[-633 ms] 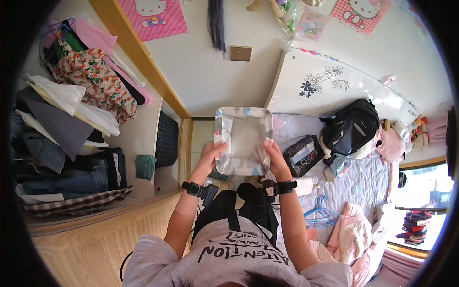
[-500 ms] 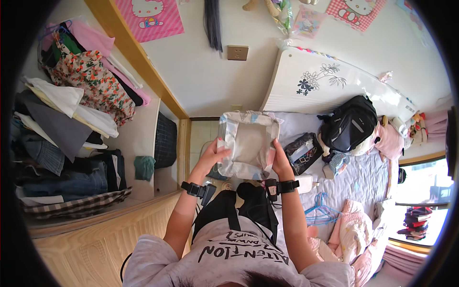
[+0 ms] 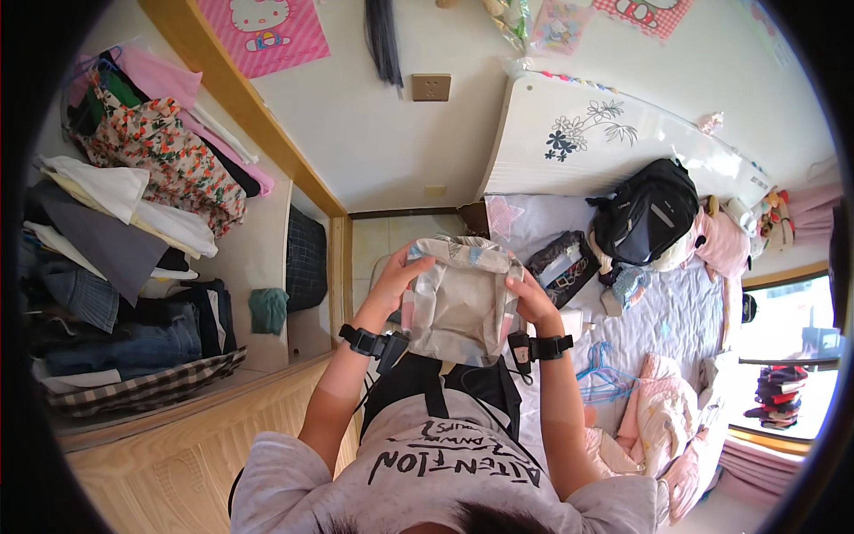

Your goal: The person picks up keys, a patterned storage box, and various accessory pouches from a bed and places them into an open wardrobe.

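Observation:
I hold a square fabric storage box [image 3: 467, 251], pale grey-beige with blue and pink patches and a soft, crumpled rim, in front of my body. Its open side faces up toward me, and no contents show inside. My left hand [image 3: 391, 283] is closed on the upper left side, thumb over the rim. On the opposite side, my right hand [image 3: 534, 301] grips the edge near the upper right corner, its other fingers partly hidden behind the wall. Both wrists wear black straps with small devices.
An open wardrobe at left holds hanging clothes [image 3: 160, 160], folded jeans [image 3: 133, 343] and a green cloth [image 3: 268, 311]. On the bed at right lie a black backpack [image 3: 648, 214], a dark pouch [image 3: 565, 271], blue hangers [image 3: 605, 378] and pink bedding [image 3: 658, 409].
The fabric box has come down closer to my body and tipped, its far rim now raised toward me. My hands have shifted with it and sit nearer its upper corners.

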The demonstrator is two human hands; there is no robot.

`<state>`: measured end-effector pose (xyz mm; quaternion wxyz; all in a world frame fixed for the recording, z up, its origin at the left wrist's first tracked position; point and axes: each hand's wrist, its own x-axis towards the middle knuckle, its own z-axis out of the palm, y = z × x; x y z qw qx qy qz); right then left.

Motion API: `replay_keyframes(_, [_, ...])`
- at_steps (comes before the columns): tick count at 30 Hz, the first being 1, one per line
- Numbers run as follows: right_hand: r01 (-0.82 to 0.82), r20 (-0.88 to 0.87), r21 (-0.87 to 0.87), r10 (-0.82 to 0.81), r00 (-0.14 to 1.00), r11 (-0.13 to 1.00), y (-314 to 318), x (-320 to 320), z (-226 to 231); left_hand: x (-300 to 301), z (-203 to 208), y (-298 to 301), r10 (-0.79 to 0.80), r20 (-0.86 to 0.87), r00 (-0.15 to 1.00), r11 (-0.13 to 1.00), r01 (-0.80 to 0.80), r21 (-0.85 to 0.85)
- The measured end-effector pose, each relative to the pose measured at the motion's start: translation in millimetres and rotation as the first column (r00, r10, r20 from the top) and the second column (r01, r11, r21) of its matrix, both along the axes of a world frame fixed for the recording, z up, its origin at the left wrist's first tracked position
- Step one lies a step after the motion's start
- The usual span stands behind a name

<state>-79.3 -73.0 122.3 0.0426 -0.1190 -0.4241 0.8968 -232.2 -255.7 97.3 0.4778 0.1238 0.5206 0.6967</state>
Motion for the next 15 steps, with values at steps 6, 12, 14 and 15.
replay_keyframes(6, [0.176,0.064,0.067,-0.180,0.981,0.982,1.4,-6.3,-9.9,13.1,-5.2,-7.3,0.117,0.034,0.993,0.983,-0.110,-0.147])
replay_keyframes(12, [0.135,0.202,-0.295,-0.077,0.976,0.946,9.9,19.9,-50.3,26.4,-26.4,-16.5,-0.132,0.320,0.938,0.985,0.161,-0.065])
replay_keyframes(14, [-0.040,0.145,-0.259,0.080,0.986,0.965,0.3,30.1,-47.2,26.9,-18.6,-15.1,-0.066,0.362,0.930,0.993,0.098,-0.071])
replay_keyframes(15, [-0.014,0.277,-0.239,0.082,0.957,0.971,-6.3,34.4,-45.2,26.7,-16.2,-14.5,0.007,0.399,0.917,0.997,0.027,-0.078])
